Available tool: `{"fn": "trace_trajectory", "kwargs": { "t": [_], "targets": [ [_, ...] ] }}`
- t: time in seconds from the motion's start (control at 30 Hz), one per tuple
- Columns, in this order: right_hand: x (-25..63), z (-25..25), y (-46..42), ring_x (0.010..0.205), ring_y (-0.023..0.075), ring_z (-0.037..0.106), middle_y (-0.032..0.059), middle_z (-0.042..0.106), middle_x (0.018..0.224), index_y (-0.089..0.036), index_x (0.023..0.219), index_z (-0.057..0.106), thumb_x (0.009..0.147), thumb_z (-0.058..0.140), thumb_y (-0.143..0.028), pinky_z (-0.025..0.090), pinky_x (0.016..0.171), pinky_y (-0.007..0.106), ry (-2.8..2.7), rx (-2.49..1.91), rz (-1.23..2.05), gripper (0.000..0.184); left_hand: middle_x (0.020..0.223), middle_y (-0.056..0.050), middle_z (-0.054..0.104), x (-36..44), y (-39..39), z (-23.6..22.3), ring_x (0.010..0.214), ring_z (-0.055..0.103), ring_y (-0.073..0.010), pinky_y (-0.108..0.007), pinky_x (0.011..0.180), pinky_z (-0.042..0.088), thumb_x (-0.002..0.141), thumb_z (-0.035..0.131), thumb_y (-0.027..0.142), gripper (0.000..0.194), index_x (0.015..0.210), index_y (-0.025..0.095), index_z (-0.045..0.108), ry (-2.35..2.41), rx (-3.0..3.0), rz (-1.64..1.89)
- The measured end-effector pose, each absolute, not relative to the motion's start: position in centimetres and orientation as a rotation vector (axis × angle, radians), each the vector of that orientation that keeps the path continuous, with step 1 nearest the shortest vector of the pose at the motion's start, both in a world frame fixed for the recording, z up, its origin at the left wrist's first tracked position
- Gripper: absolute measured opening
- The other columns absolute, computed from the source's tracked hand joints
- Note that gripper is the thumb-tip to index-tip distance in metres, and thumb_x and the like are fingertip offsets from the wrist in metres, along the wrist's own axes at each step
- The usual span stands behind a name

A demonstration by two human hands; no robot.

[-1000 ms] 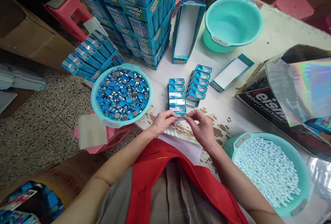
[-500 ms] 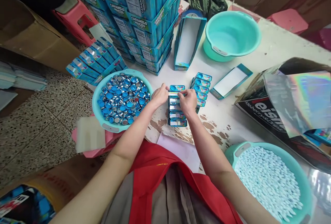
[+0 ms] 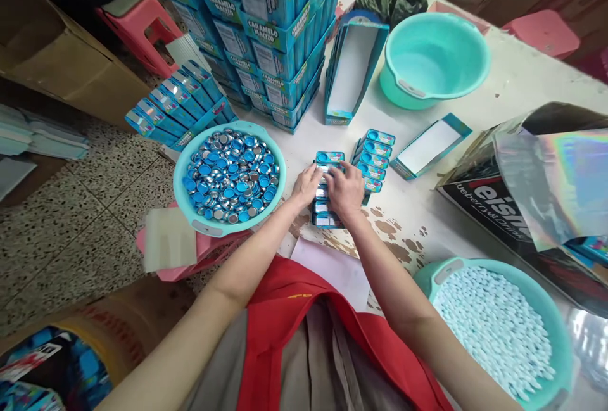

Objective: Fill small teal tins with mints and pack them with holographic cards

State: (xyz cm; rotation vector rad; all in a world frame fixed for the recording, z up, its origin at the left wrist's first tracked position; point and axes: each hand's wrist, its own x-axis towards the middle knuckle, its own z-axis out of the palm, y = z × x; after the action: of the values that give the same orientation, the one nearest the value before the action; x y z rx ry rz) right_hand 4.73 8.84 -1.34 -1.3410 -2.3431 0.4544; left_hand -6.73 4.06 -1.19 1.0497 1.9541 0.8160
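Observation:
A row of small blue boxes [image 3: 329, 221] stands on the table before me, several with shiny strips across their tops. My left hand [image 3: 306, 184] rests at the row's left side, fingertips touching the second box from the far end, its fingers loosely stretched. My right hand [image 3: 346, 189] lies over the right side of the row with bent, parted fingers pressing on a shiny strip [image 3: 325, 169] on that box. Neither hand lifts anything. A second row of blue boxes [image 3: 375, 162] with round recesses in their tops stands just right of my right hand.
Left is a turquoise basin of small metal-and-blue caps [image 3: 232, 177]; lower right, a basin of pale blue candies [image 3: 494, 328]. An unfilled turquoise basin [image 3: 434, 59], display trays [image 3: 354, 69] and a flat tray [image 3: 432, 147] lie beyond. Stacked full cartons [image 3: 266, 31] rise at the back left.
Both hands have moved from the row's near end to its far end. The strip stretched between my fingers half a second ago now lies pressed on the second box.

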Motion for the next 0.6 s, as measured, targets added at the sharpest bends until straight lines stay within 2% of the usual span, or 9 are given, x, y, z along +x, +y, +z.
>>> {"fn": "trace_trajectory", "kwargs": {
  "t": [0.07, 0.13, 0.27, 0.37, 0.43, 0.47, 0.53, 0.6],
  "targets": [
    [5.0, -1.2, 7.9, 0.124, 0.0323, 0.037, 0.0159, 0.049, 0.133, -0.019, 0.119, 0.057, 0.091, 0.045, -0.031, 0.032, 0.096, 0.049, -2.485, -1.299, 0.413, 0.032, 0.142, -0.010, 0.046, -6.1, 3.3, -1.4, 0.131, 0.040, -0.0178, -0.028, 0.105, 0.034, 0.095, 0.026, 0.045, 0.051, 0.132, 0.015, 0.045, 1.840, 1.060, 0.895],
    [5.2, -0.8, 7.7, 0.129, 0.0345, 0.032, 0.0163, 0.045, 0.138, -0.019, 0.124, 0.054, 0.091, 0.047, -0.036, 0.029, 0.098, 0.052, -2.566, -1.291, 0.400, 0.038, 0.141, -0.010, 0.046, -5.7, 2.1, -1.5, 0.132, 0.040, -0.0192, -0.030, 0.105, 0.033, 0.094, 0.026, 0.048, 0.053, 0.130, 0.016, 0.049, 1.824, 1.045, 0.824],
    [7.3, 0.8, 7.6, 0.126, 0.0341, 0.038, 0.0184, 0.047, 0.136, -0.016, 0.118, 0.056, 0.090, 0.049, -0.039, 0.033, 0.098, 0.052, -2.480, -1.277, 0.446, 0.037, 0.112, -0.011, 0.065, -5.3, -2.4, -1.8, 0.108, 0.057, -0.0209, -0.032, 0.095, 0.041, 0.096, 0.022, 0.041, 0.051, 0.103, 0.016, 0.065, 2.077, 0.974, 0.548],
    [11.1, 1.4, 4.9, 0.114, 0.0263, 0.050, 0.0150, 0.057, 0.121, -0.019, 0.115, 0.057, 0.093, 0.044, -0.031, 0.041, 0.095, 0.045, -2.322, -1.164, 0.553, 0.028, 0.098, -0.008, 0.068, -4.4, -6.0, -2.0, 0.098, 0.059, -0.0218, -0.032, 0.088, 0.043, 0.089, 0.040, 0.038, 0.034, 0.091, 0.019, 0.069, 1.974, 1.147, 0.192],
    [14.0, 0.8, 1.9, 0.104, 0.0235, 0.056, 0.0123, 0.060, 0.109, -0.021, 0.112, 0.057, 0.092, 0.044, -0.026, 0.047, 0.090, 0.041, -2.290, -1.122, 0.647, 0.025, 0.107, -0.007, 0.066, -3.6, -7.4, -2.1, 0.107, 0.055, -0.0258, -0.034, 0.089, 0.042, 0.077, 0.058, 0.040, 0.030, 0.099, 0.022, 0.069, 1.794, 1.294, 0.005],
    [15.2, 0.2, 0.4, 0.102, 0.0235, 0.057, 0.0118, 0.061, 0.106, -0.022, 0.112, 0.057, 0.092, 0.044, -0.026, 0.048, 0.087, 0.041, -2.300, -1.136, 0.684, 0.024, 0.114, -0.008, 0.064, -3.2, -7.6, -2.1, 0.112, 0.052, -0.0286, -0.037, 0.091, 0.041, 0.072, 0.064, 0.041, 0.038, 0.105, 0.024, 0.067, 1.743, 1.353, -0.048],
    [17.2, -1.4, -2.3, 0.102, 0.0252, 0.056, 0.0122, 0.060, 0.106, -0.021, 0.114, 0.056, 0.090, 0.047, -0.027, 0.050, 0.085, 0.043, -2.353, -1.182, 0.729, 0.026, 0.120, -0.010, 0.062, -2.6, -7.3, -2.0, 0.118, 0.047, -0.0331, -0.044, 0.096, 0.036, 0.066, 0.070, 0.042, 0.049, 0.112, 0.025, 0.065, 1.733, 1.432, -0.101],
    [18.1, -3.2, -4.2, 0.102, 0.0268, 0.055, 0.0132, 0.059, 0.106, -0.020, 0.116, 0.056, 0.089, 0.050, -0.029, 0.050, 0.085, 0.045, -2.413, -1.216, 0.743, 0.030, 0.113, -0.009, 0.066, -2.2, -6.5, -2.0, 0.116, 0.048, -0.0334, -0.048, 0.098, 0.032, 0.070, 0.067, 0.041, 0.039, 0.106, 0.026, 0.068, 1.709, 1.474, -0.116]
  ]
}}
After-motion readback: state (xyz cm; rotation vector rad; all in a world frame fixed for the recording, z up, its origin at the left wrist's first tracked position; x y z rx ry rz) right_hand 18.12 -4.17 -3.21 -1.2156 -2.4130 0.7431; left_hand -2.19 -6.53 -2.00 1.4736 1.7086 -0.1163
